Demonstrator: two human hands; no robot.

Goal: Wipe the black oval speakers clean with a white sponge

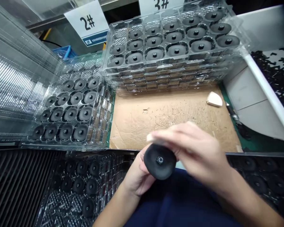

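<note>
The left fingers (138,168) cradle a black disc (159,161), while the right fingers (191,146) pinch a pale pad (153,136). A slip from the rubbing could drop the disc onto the tray (54,205) below.

Two hands (191,151) meet around one black disc (160,162). Ahead of the left hand, one clear tray (109,119) shows fifteen more discs (70,113); ahead of the right, the top tray (156,64) of a stack shows about seventeen (its far row is hard to count). Beyond the right hand lies one cream wedge (214,99), and two numbered signs (86,22) stand farther off.
</note>
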